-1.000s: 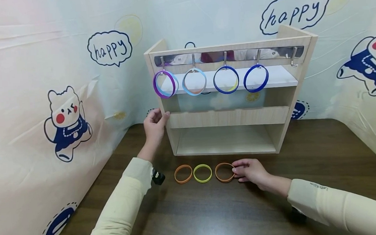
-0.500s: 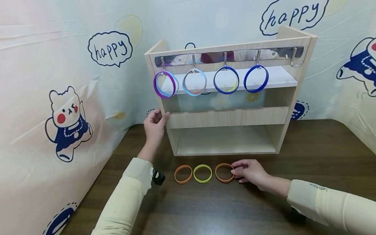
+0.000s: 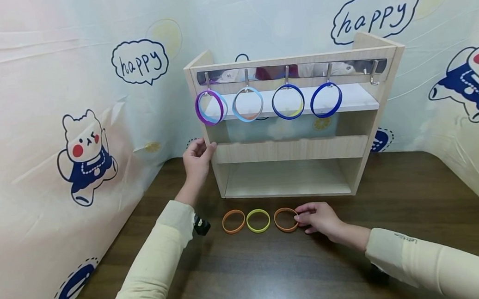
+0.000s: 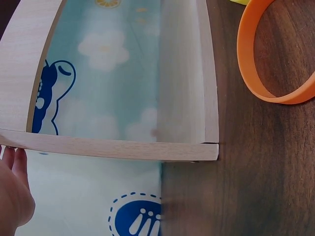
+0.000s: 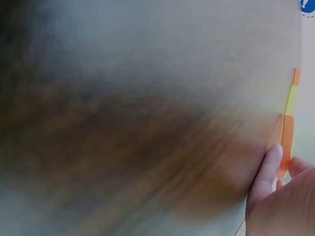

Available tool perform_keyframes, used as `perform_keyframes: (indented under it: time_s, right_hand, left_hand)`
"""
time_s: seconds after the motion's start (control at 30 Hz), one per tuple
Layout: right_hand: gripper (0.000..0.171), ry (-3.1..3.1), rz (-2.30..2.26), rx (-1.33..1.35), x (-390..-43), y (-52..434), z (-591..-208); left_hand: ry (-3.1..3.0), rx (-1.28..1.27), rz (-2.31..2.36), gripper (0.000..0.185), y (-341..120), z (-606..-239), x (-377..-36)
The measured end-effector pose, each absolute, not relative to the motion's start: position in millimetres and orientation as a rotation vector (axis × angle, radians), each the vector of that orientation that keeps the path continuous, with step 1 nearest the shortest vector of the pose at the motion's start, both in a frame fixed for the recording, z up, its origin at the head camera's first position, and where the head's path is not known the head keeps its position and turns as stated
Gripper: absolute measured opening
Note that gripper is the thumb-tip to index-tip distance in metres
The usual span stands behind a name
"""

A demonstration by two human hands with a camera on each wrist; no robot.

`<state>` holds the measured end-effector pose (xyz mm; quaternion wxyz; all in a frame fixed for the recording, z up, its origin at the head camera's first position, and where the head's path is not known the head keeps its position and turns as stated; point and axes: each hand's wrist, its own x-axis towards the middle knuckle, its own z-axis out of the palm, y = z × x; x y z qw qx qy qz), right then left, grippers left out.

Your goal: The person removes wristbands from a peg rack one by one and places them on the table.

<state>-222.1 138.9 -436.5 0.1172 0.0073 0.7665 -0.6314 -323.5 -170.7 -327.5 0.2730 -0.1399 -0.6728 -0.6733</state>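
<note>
On the dark table lie an orange silicone wristband [image 3: 233,221], a yellow wristband [image 3: 258,221] and a second orange wristband [image 3: 286,220] in a row. My right hand [image 3: 320,219] pinches the right edge of that second orange band, which is still flat on the table; thumb and finger sit either side of it in the right wrist view. My left hand [image 3: 197,162] grips the left side panel of a pale wooden shelf [image 3: 291,149], thumb at its front edge. In the left wrist view only part of the left hand [image 4: 14,191] shows, its fingertips against the panel.
Along the shelf's top runs a metal hook rail [image 3: 352,68]. Hanging there are a purple and light-blue pair of bands [image 3: 198,110], a light-blue band [image 3: 235,112], a dark-blue band [image 3: 275,107] and another dark-blue band [image 3: 313,108]. The rightmost hook [image 3: 373,74] holds nothing. Printed cloth surrounds the table.
Almost nothing differs. My right fingers have shifted very slightly left at the orange wristband's edge; the left hand stays on the shelf panel.
</note>
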Motion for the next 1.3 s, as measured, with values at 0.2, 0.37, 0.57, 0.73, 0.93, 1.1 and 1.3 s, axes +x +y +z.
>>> perform_keyframes:
  time_s: [0.2,0.37,0.57,0.73,0.93,1.1,1.3]
  right_hand:
    - [0.029,2.252,-1.846,0.031,-222.0,139.6,-436.2]
    - [0.029,2.245,-1.845,0.025,-221.2,140.4,-435.1]
    - [0.034,2.237,-1.852,0.007,-220.1,143.8,-430.7]
    - [0.038,2.245,-1.897,-0.029,-221.6,150.5,-425.0]
    - [0.039,2.251,-1.947,-0.075,-224.0,156.1,-416.5]
    - [0.039,2.253,-2.007,-0.143,-221.9,158.2,-406.0]
    - [0.037,2.283,-2.096,-0.259,-221.5,163.9,-386.7]
  left_hand:
    - [-1.818,-0.382,-1.811,0.029,-170.9,-327.3,-323.0]
    - [-1.818,-0.380,-1.810,0.028,-171.1,-327.3,-322.9]
    - [-1.825,-0.371,-1.803,0.028,-171.3,-327.3,-322.4]
    - [-1.822,-0.368,-1.803,0.029,-170.4,-326.7,-322.2]
    - [-1.815,-0.360,-1.800,0.029,-169.3,-325.3,-322.4]
    - [-1.822,-0.362,-1.787,0.028,-169.6,-326.2,-322.2]
    - [-1.827,-0.364,-1.780,0.028,-169.5,-326.4,-322.3]
